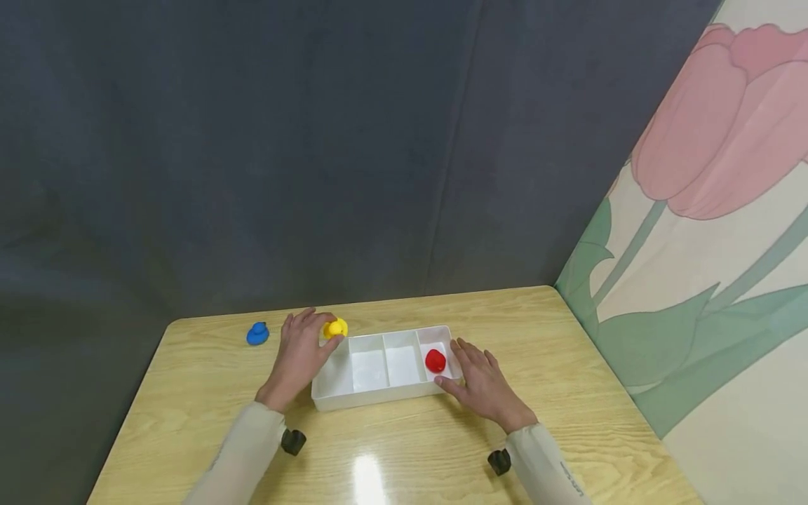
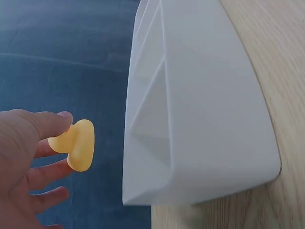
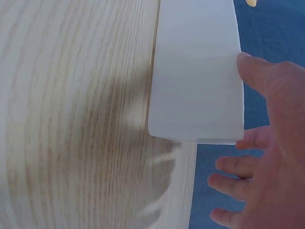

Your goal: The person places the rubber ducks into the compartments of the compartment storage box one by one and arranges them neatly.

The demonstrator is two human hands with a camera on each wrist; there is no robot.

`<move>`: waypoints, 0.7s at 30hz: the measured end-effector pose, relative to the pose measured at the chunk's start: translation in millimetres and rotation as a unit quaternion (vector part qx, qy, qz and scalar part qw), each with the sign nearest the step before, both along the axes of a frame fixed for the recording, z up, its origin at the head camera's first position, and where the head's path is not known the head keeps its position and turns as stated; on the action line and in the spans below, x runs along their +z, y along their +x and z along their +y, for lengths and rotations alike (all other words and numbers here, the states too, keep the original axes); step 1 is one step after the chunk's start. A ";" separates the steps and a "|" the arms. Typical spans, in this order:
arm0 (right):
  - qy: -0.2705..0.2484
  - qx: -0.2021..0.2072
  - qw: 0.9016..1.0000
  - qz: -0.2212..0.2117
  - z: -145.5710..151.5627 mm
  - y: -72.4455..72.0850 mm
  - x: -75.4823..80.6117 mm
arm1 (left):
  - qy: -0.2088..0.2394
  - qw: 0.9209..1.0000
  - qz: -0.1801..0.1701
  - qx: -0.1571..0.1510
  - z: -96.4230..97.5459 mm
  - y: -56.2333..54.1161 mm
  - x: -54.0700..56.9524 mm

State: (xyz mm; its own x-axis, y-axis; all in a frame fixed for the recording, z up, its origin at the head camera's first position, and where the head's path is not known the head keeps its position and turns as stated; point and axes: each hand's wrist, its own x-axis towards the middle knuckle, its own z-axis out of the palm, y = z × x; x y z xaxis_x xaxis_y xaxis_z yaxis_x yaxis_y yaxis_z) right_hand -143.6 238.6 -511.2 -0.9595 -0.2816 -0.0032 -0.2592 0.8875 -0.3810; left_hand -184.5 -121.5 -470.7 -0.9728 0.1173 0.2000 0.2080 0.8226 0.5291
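Note:
My left hand (image 1: 300, 356) pinches a yellow toy duck (image 2: 82, 145) between thumb and fingers. In the left wrist view the duck is up off the table, beside the open top of a white divided tray (image 1: 372, 400). My right hand (image 1: 485, 386) is at the tray's right end, its fingers spread and fairly straight. In the right wrist view its thumb (image 3: 252, 67) touches the tray's rim. Inside the rightmost compartment lies a small red toy (image 1: 435, 360), its exact shape hard to make out.
A blue toy duck (image 1: 257, 333) stands on the wooden table (image 1: 208, 379), left of my left hand. Behind the table hangs a dark curtain (image 1: 315, 154). At the right is a panel with a tulip print (image 1: 707, 140).

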 end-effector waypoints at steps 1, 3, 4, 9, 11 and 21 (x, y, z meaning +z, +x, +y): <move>-0.001 -0.001 1.000 -0.001 0.0 -0.1 0.1 | -0.002 1.000 0.000 -0.003 2.6 -0.3 0.1; -0.003 -0.002 1.000 -0.001 0.0 -0.2 0.1 | -0.006 1.000 0.000 -0.011 7.4 -0.3 -0.2; -0.005 -0.003 1.000 0.000 -0.2 -0.3 0.0 | -0.008 1.000 0.001 -0.015 9.6 -0.3 -0.2; -0.005 0.000 1.000 0.004 -1.3 -1.3 -2.2 | -0.015 0.999 0.012 -0.027 18.6 0.0 -1.5; -0.004 0.002 1.000 0.006 -1.7 -1.6 -2.7 | -0.017 0.999 0.021 -0.034 22.1 0.3 -1.9; -0.009 0.009 1.000 0.020 -1.2 -0.1 -0.2 | -0.022 0.997 0.045 -0.062 43.3 4.3 -1.9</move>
State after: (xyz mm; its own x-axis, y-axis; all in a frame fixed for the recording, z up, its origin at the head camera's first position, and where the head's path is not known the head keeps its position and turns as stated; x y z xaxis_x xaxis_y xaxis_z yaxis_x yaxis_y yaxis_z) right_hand -143.7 237.4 -511.4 -0.9534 -0.2992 0.0400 -0.2909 0.8754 -0.3861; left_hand -180.2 -78.2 -472.6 -0.9285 0.2460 0.2781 0.3545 0.8099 0.4673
